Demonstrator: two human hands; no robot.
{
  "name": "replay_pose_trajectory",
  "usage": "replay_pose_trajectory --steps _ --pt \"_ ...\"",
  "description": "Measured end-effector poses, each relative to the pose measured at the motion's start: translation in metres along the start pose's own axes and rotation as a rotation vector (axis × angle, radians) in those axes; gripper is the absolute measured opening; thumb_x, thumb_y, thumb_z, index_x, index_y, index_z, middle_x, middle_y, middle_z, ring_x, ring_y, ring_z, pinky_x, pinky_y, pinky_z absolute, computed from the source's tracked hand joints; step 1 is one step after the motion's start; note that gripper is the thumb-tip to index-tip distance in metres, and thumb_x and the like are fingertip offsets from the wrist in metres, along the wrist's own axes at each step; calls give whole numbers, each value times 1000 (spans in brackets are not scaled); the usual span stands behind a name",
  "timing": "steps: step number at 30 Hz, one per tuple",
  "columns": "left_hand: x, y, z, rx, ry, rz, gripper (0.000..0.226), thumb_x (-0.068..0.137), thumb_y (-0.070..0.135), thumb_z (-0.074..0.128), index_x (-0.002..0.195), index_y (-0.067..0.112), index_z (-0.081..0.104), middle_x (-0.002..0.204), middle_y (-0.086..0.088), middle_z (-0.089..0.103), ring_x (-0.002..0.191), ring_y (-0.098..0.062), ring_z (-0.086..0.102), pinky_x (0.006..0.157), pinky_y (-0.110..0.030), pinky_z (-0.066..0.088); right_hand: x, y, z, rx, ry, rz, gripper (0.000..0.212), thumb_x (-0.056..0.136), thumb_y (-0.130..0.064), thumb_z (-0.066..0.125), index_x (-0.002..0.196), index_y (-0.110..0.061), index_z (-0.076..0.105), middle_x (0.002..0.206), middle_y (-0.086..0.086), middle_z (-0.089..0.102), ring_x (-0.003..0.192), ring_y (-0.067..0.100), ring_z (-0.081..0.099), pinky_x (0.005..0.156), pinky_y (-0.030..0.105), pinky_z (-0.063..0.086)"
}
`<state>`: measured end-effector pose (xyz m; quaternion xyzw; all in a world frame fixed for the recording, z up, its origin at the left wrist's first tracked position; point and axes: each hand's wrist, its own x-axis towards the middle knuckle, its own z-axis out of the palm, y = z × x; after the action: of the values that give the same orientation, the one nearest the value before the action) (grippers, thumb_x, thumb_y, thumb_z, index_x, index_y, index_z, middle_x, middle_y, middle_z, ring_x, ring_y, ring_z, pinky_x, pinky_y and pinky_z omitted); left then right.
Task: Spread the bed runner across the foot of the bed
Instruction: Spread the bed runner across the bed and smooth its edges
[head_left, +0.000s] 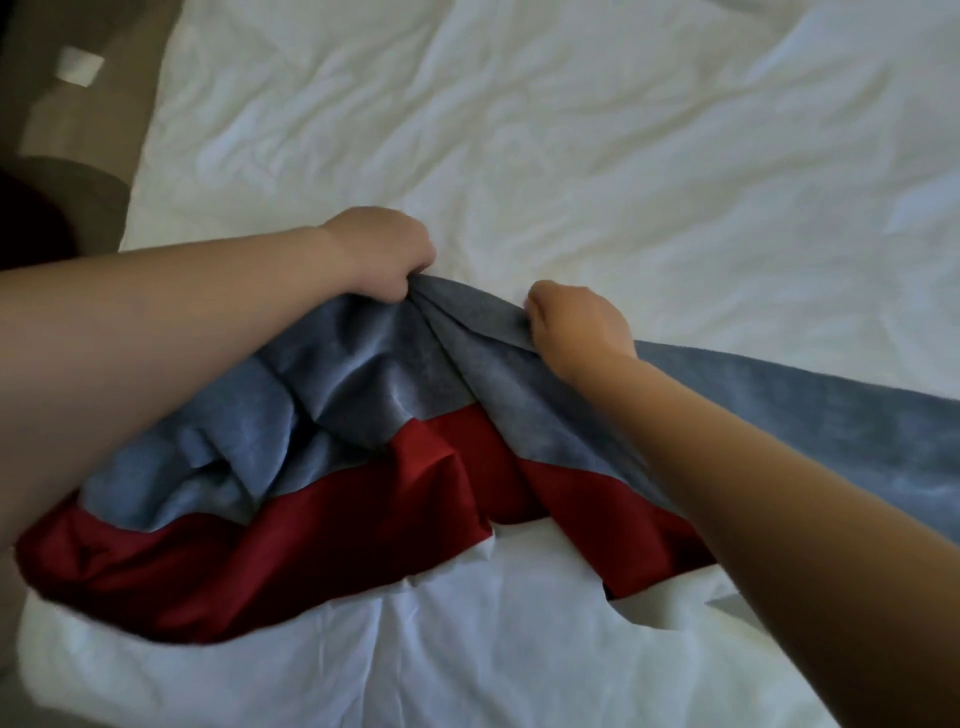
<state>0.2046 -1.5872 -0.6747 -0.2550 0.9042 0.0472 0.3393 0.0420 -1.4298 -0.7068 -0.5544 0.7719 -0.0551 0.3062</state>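
White bed (571, 130) fills the frame; our left hand (382, 249) and right hand (576, 322) grip the bunched bed runner (363, 415) at centre; uneven pulling could leave it crooked.

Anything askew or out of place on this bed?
The bed runner is bunched into folds where the left hand and right hand grip its grey edge close together; only its right stretch lies flatter. The white duvet is wrinkled.

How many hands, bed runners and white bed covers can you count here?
Hands: 2, the left hand and the right hand, each gripping the runner's grey edge
Bed runner: 1, the grey and red bed runner, bunched up
White bed cover: 1, the wrinkled white bed cover
Total: 4
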Motion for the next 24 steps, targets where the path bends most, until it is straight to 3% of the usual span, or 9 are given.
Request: replay_pose_trajectory --steps 3,6,9,12,16,19,24 --pt "9 8 -10 -260 99 -39 17 79 13 47 67 20 57 83 -2 63 74 -24 55 62 -35 46 -8 35 -15 26 -47 212 31 83 -6 57 111 -13 50 100 10 58 87 30 56 64 35 43" --pt "18 31 -20 -389 130 -19 18 85 24 47 85 30 64 93 8 65 82 -16 56 64 -31 42 -24 52 -23 -4 -155 265 32 78 -12 63 108 -15 50 99 9 56 86 30 56 65 35 45" --pt "29 65 -25 -368 -14 116 21 81 41 60 100 32 63 96 12 64 90 -14 58 74 -32 48 -36 57 -23 -68 -277 219 26 76 -13 63 101 -17 56 95 5 58 82 26 56 65 34 46" --pt "38 100 -22 -242 -97 246 31 77 42 68 105 31 62 92 12 59 88 -14 56 70 -29 44 -41 57 -19 -182 -327 139 21 77 -13 61 97 -17 58 89 3 56 75 24 52 62 32 42" --pt "49 114 -24 -22 28 252 16 82 32 65 97 26 64 100 1 62 89 -23 58 61 -30 38 -31 64 -22 -279 -205 92 12 84 -13 56 95 -14 62 97 8 62 78 28 55 63 32 40" --pt "56 104 -35 -77 196 163 12 84 29 60 94 23 66 104 -6 64 94 -30 59 64 -30 38 -12 79 -39 -249 -14 166 21 84 -12 58 102 -14 67 105 12 64 95 34 61 68 31 41" --pt "76 107 -53 -113 393 12 20 88 16 49 99 13 65 106 -13 64 95 -36 58 64 -33 35 16 95 -71 -292 215 225 23 83 -3 53 101 -11 66 105 16 63 94 37 61 67 32 41"
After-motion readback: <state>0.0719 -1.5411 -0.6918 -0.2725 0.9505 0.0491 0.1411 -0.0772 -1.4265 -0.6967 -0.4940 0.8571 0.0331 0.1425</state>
